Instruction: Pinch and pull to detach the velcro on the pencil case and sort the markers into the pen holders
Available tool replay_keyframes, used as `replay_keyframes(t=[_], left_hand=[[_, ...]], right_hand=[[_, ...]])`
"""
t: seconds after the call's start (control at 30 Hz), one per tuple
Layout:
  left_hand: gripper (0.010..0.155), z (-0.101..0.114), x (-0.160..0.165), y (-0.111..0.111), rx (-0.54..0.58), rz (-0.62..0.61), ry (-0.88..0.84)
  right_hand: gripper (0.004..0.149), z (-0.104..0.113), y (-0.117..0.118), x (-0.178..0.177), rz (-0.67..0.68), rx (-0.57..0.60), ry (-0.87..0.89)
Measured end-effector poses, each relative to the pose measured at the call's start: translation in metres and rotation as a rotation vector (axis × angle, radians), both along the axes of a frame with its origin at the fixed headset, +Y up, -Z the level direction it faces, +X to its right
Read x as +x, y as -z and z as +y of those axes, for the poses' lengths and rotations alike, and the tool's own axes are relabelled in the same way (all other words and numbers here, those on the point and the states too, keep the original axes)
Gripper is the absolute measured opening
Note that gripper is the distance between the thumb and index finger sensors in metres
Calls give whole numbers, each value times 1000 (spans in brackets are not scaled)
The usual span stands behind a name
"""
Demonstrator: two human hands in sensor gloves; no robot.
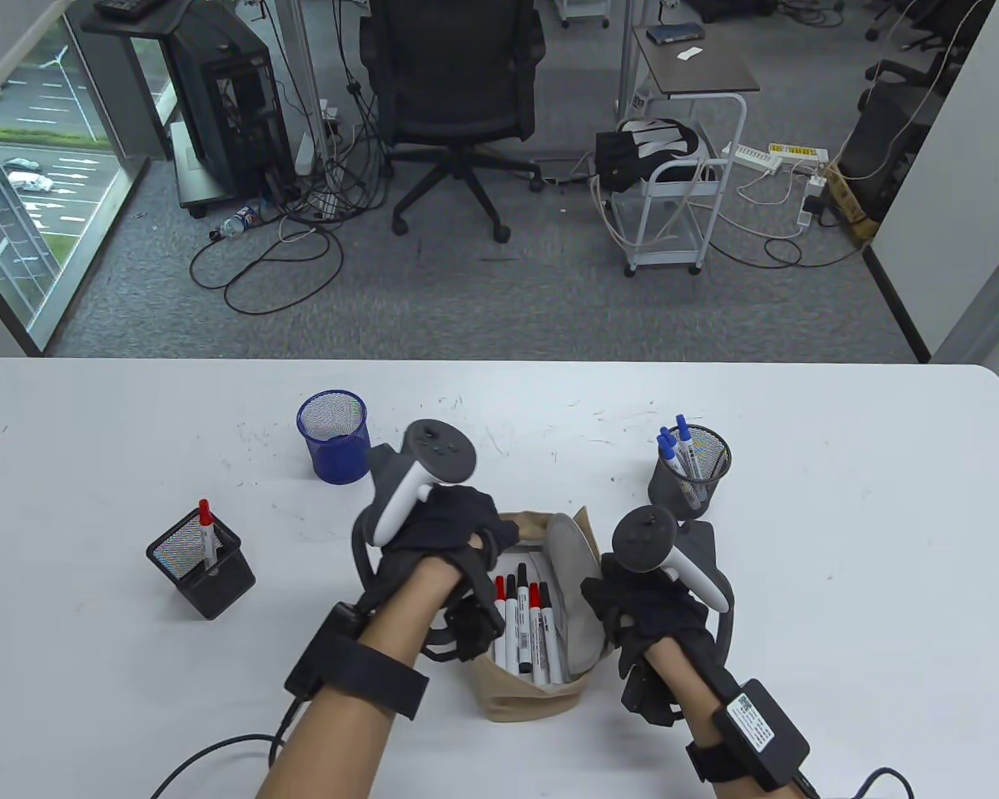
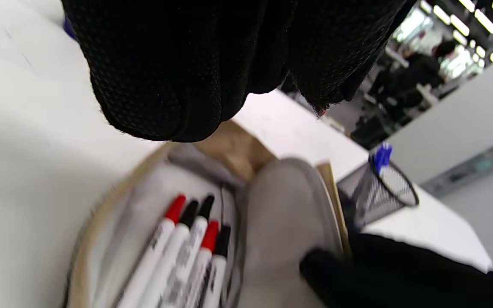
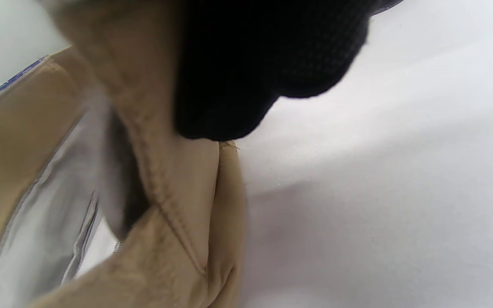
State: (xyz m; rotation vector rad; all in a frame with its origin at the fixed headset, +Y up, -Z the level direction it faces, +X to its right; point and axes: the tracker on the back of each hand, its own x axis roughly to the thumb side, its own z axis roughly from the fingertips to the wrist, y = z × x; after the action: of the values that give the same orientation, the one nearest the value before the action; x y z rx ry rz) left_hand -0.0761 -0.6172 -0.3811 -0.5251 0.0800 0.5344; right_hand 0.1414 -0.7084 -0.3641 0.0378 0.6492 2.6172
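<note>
A tan pencil case [image 1: 533, 703] lies open near the table's front edge, its grey-lined flap [image 1: 570, 583] folded up to the right. Several red- and black-capped markers [image 1: 529, 624] lie inside, also seen in the left wrist view as markers [image 2: 186, 248]. My left hand [image 1: 495, 537] curls over the case's far left rim and seems to grip it. My right hand [image 1: 608, 595] pinches the flap's right edge; its fingers [image 3: 250, 85] press on the tan fabric [image 3: 178, 179]. The black square holder [image 1: 200, 570] has one red marker. The blue mesh holder [image 1: 333, 437] stands empty. The dark round holder [image 1: 689, 474] holds blue markers.
The white table [image 1: 841, 583] ends at a far edge, with an office chair [image 1: 454, 100], a cart [image 1: 674, 208] and cables on the floor beyond. Glove cables trail off the front edge behind both wrists. The round holder [image 2: 379, 192] stands close behind the flap.
</note>
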Motion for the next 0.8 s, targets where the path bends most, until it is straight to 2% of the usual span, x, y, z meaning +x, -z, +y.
replay_keyframes(t=[0.13,0.27,0.37,0.4,0.43,0.5,0.63,0.8], left_hand=[[63,-45,34,11,-150,-37,155],[71,-92,46,22,-278,-4,330],[77,-119,50,29,-329,15,469],[79,-122,51,30,-335,28,476],[78,-124,54,32,-260,56,558],[75,-127,56,36,-284,26,625],[79,-131,56,37,-285,29,595],[80,-126,49,33,-220,28,502]], right_hand=[[58,0,0,0,2,-2,4],[58,0,0,0,4,-4,8],[58,0,0,1,7,-3,8],[58,0,0,1,7,-4,9],[58,0,0,1,7,-5,9],[58,0,0,1,8,-6,10],[58,-1,0,0,8,-5,9],[58,0,0,1,6,-4,4]])
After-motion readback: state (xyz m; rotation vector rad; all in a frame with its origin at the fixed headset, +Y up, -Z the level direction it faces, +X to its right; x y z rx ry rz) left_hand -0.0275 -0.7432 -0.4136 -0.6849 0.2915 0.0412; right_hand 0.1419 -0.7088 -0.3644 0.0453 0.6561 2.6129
